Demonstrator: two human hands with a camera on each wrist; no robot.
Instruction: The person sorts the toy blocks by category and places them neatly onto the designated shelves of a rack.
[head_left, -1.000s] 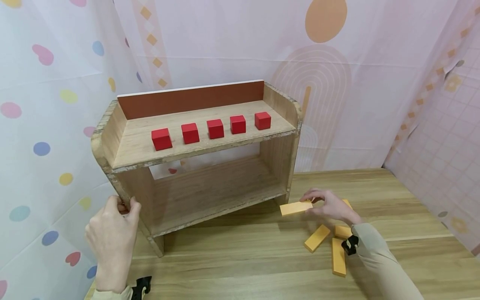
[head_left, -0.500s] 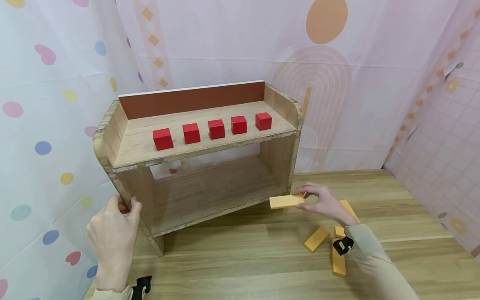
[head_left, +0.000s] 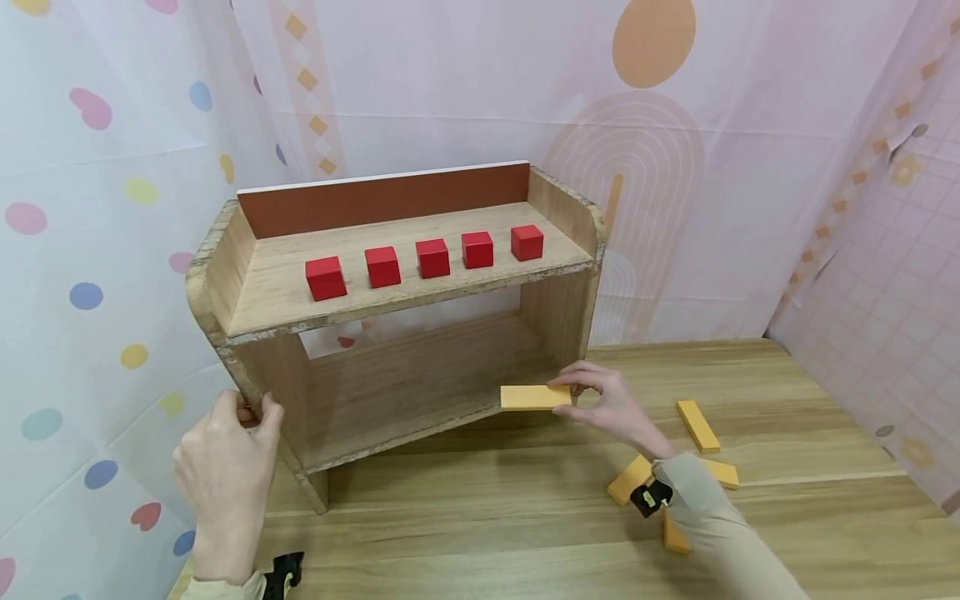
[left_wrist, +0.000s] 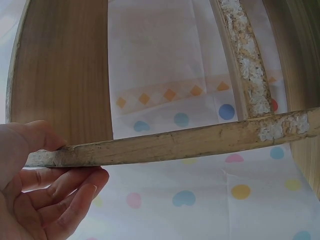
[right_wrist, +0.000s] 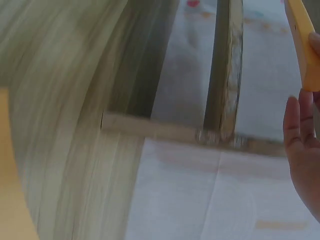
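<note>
In the head view my left hand (head_left: pixel 225 467) grips the left side panel of a two-tier wooden shelf (head_left: pixel 412 304). The left wrist view has the thumb on one side of the panel's edge (left_wrist: pixel 150 149) and the fingers curled on the other. My right hand (head_left: pixel 611 408) pinches one end of a flat yellow wooden block (head_left: pixel 528 397), held level in front of the lower tier's front edge, towards its right end. At the right edge of the right wrist view, part of this yellow block (right_wrist: pixel 302 42) shows between thumb and fingers.
Several red cubes (head_left: pixel 382 267) stand in a row on the top tier. On the wooden table (head_left: pixel 465 533), more yellow blocks (head_left: pixel 698 427) lie near the right forearm, which partly covers some. A patterned cloth (head_left: pixel 450 83) hangs behind the shelf.
The right hand has carried the yellow block leftward, from beside the shelf's right foot to in front of the lower tier. My left hand keeps its grip; the shelf and red cubes stay put.
</note>
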